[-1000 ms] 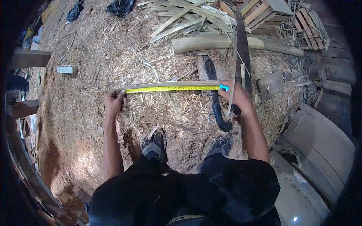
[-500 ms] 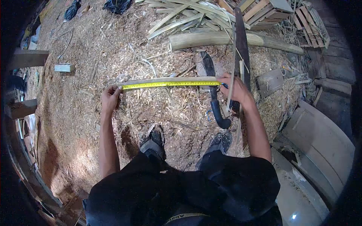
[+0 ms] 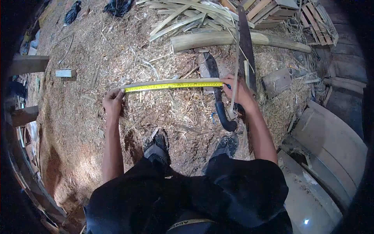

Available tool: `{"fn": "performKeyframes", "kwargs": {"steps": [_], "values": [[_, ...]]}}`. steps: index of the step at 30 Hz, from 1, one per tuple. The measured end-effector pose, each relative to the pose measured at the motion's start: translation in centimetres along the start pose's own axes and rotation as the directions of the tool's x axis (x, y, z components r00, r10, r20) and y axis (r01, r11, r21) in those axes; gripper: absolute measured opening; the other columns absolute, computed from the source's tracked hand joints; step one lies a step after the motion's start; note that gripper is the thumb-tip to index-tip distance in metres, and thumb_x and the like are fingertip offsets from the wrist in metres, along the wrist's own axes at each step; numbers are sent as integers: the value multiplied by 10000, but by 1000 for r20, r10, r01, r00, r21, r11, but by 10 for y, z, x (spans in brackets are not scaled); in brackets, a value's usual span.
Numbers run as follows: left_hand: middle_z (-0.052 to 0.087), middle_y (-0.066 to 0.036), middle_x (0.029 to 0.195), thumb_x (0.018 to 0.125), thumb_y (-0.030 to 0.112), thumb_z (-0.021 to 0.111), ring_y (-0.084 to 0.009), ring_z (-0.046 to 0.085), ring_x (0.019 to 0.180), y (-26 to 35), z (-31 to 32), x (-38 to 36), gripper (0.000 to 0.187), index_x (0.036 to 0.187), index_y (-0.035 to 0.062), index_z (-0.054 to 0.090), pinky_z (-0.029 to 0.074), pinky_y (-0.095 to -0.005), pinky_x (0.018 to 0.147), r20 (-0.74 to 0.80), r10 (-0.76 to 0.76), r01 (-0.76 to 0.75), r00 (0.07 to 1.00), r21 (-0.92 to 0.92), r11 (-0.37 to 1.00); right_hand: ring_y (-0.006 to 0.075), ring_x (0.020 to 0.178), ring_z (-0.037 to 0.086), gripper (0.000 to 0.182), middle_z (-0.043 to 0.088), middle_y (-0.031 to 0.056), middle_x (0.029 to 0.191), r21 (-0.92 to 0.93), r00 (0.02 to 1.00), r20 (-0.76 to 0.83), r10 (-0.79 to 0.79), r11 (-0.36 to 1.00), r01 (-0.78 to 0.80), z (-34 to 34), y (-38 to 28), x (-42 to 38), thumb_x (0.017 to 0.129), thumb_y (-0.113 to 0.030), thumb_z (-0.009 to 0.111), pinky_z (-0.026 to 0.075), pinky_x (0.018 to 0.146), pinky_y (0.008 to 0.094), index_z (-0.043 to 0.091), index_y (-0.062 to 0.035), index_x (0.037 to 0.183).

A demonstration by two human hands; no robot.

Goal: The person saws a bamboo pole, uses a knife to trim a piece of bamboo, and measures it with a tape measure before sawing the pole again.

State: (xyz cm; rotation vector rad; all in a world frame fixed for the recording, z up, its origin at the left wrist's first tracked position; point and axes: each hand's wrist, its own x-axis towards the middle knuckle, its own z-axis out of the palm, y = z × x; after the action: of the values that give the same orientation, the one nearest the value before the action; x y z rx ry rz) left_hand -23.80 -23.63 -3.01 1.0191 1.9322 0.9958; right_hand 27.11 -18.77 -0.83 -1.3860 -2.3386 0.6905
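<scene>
A yellow measuring tape [image 3: 173, 85] is stretched along a pale bamboo slat [image 3: 167, 81] that lies across the shavings-covered ground. My left hand [image 3: 113, 103] pins the tape's free end at the slat's left end. My right hand [image 3: 238, 92] holds the blue tape case at the slat's right end, beside several thin upright slats. A machete with a black curved handle [image 3: 220, 111] lies on a wooden block just left of my right hand.
A thick bamboo pole [image 3: 233, 39] and a heap of split strips [image 3: 187, 15] lie further ahead. Wooden crates [image 3: 272, 9] stand at the back right. A small grey block [image 3: 65, 73] is at the left. My shoes [image 3: 157, 150] are below the slat.
Both hands, tape and slat sit slightly higher and further left in the view than before; the grip on the tape has not changed.
</scene>
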Motion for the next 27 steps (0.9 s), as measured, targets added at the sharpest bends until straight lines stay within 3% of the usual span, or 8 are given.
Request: {"fn": "performKeyframes", "kwargs": {"steps": [2,4,11,13,16,27], "values": [[675,-39,773,856,147,748,-66,535,622,-7,-1,-1,204,983,-7,703,421,-224,559,-24,38,-38,999,-2,999,393,891,632,244,647,186,974,-38,999,24,38,999,-37,-1,-4,-2,804,-97,628,517,771,447,666,26,1010],[662,-23,765,861,138,741,-60,527,625,4,2,-7,180,966,-2,697,413,-223,562,-25,-41,39,999,-69,997,390,879,638,240,652,177,976,-54,999,-36,-11,998,9,1,-3,-4,800,-83,628,522,763,446,665,21,1013],[609,16,722,885,157,721,-49,488,607,-5,4,-4,150,902,18,668,373,-216,542,-3,10,-11,1000,-76,997,391,854,645,240,651,187,965,-10,996,-65,-59,998,58,0,-6,-2,785,-56,619,529,746,448,667,14,1008],[577,34,699,894,177,714,-41,460,606,-7,4,-4,163,894,22,662,350,-211,542,-3,11,-11,1000,-77,997,384,917,639,217,667,197,975,24,999,-45,8,1000,-7,2,-5,-2,758,-97,655,522,824,458,677,2,950],[561,43,696,898,186,710,-36,443,612,-8,4,-5,170,885,24,659,338,-209,545,0,27,-27,1000,-70,997,384,903,644,226,669,202,971,43,998,-57,21,999,-18,3,-5,-1,751,-102,660,526,818,456,679,2,952],[607,24,767,893,174,717,-45,496,662,-21,2,0,162,915,19,675,395,-211,590,15,11,-9,1000,-83,996,378,842,656,202,676,188,947,-9,996,-87,6,1000,-7,5,-5,-2,746,-85,669,540,750,451,690,-4,929]]}}
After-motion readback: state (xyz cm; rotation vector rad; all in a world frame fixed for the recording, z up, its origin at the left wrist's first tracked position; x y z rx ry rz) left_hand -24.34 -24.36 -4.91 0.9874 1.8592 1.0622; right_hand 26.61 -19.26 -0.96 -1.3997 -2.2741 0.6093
